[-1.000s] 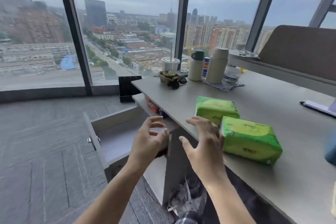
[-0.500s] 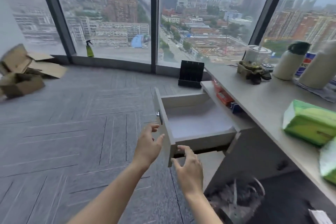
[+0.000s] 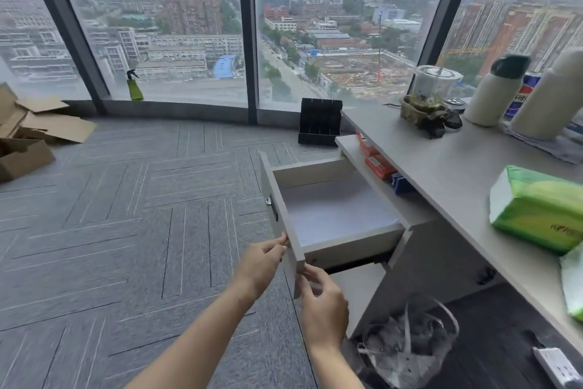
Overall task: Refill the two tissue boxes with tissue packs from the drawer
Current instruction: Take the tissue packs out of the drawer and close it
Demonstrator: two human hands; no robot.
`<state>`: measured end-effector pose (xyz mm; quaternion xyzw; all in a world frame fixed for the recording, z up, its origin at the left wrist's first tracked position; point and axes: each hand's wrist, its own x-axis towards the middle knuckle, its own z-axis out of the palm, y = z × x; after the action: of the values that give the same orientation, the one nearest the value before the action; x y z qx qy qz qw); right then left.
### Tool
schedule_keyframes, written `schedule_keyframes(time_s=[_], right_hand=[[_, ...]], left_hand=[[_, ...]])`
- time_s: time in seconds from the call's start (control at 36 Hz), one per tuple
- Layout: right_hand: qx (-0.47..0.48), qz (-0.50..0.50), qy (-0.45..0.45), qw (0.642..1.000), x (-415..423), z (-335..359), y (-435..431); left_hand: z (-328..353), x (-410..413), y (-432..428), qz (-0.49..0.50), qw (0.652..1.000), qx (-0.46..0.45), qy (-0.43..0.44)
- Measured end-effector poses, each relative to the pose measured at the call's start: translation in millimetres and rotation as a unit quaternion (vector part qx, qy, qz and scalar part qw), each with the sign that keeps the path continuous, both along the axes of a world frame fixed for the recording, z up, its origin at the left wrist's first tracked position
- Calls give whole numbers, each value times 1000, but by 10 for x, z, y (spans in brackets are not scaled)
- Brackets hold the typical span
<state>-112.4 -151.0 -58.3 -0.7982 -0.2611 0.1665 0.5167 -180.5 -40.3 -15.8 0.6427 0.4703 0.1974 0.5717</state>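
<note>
A: how many packs so far?
B: two green packs on the worktop, one cut off at the edge. One drawer, pulled out, looks bare.
A: hands?
B: left hand and right hand both pinch the drawer front.
</note>
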Motion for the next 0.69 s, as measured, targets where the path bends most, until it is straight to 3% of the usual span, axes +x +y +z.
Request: schedule_keyframes(time_s=[0.28,0.69], right_hand=[[112,-77,100,986,407,-157,-114],[128,-100,158,974,1053,-355,-289]], left_hand=[[-21,593,-127,-66,997,-25,-17],[-52,1478,-395,-136,988,-42,-52]])
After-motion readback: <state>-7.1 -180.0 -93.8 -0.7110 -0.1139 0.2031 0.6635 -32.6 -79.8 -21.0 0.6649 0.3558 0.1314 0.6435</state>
